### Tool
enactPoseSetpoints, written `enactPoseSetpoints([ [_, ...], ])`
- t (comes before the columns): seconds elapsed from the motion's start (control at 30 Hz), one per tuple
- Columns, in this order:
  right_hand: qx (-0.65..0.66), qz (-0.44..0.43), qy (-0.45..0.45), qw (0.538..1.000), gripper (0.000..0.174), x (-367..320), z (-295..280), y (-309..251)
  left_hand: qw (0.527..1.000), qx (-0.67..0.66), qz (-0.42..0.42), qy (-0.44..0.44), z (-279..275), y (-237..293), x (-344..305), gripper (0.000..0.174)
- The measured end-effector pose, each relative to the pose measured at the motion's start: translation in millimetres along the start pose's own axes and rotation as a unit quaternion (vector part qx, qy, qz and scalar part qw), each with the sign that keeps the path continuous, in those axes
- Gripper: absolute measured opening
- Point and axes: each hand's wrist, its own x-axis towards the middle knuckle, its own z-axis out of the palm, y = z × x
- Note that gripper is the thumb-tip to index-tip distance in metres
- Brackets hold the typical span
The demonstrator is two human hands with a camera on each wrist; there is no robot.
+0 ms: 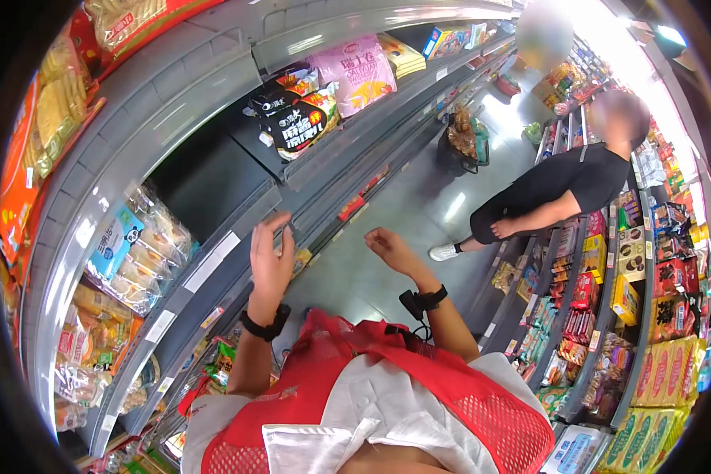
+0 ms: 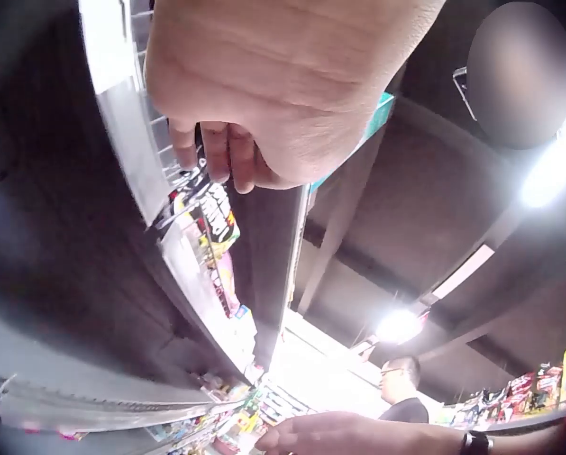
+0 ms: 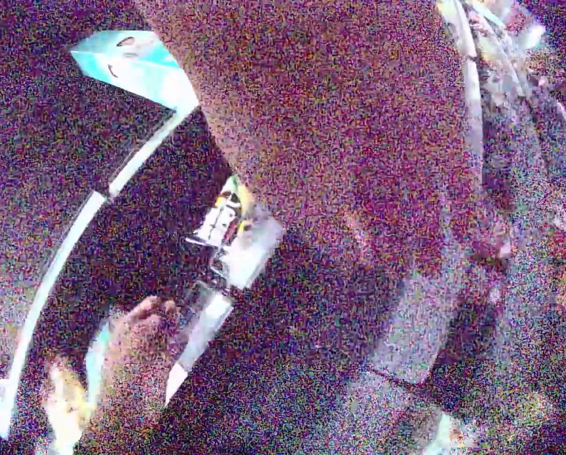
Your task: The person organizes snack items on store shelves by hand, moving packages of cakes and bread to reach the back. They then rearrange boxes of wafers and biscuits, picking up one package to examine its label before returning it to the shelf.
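My left hand (image 1: pixel 272 259) is raised beside the front edge of a grey shelf (image 1: pixel 249 225), fingers loosely bent and holding nothing. In the left wrist view its palm (image 2: pixel 264 85) fills the top, fingertips overlapping the shelf edge. My right hand (image 1: pixel 395 251) hovers over the aisle, fingers relaxed, also holding nothing. On the shelf ahead lie black snack packets (image 1: pixel 299 118) with white lettering and a pink bag (image 1: pixel 354 75). Clear packs of pastries (image 1: pixel 138 251) with a blue label stand left of my left hand. The right wrist view is very grainy.
A person in black (image 1: pixel 561 186) stands in the aisle to the right, near shelves of boxed and bagged snacks (image 1: pixel 628 300). Farther along the floor (image 1: pixel 450 209) is a dark basket (image 1: pixel 454 158) with brown packages. Orange bags (image 1: pixel 24 182) line the upper shelf at left.
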Motion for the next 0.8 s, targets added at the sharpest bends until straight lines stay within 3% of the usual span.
enactPoseSetpoints([
  [0.17,0.001,-0.066,0.037,0.997,0.023,37.6,-25.9,-44.1,0.999,0.012,0.02,0.028,3.7,10.1,65.5,0.038],
  [0.43,0.155,-0.23,0.051,0.96,0.037,127.2,-64.7,-119.3,0.995,0.011,-0.099,0.023,21.5,-20.1,115.5,0.078],
  [0.57,0.154,-0.294,-0.006,0.943,0.05,176.0,-87.1,-142.3,0.992,0.033,-0.116,0.03,45.2,-31.2,134.5,0.094],
  [0.73,0.148,-0.313,-0.088,0.934,0.064,238.9,-97.1,-137.3,0.989,0.028,-0.133,0.061,74.1,-31.8,154.4,0.108],
  [0.8,0.15,-0.317,-0.116,0.929,0.066,249.5,-101.4,-140.4,0.968,-0.073,-0.235,0.049,79.0,-6.6,168.7,0.104],
])
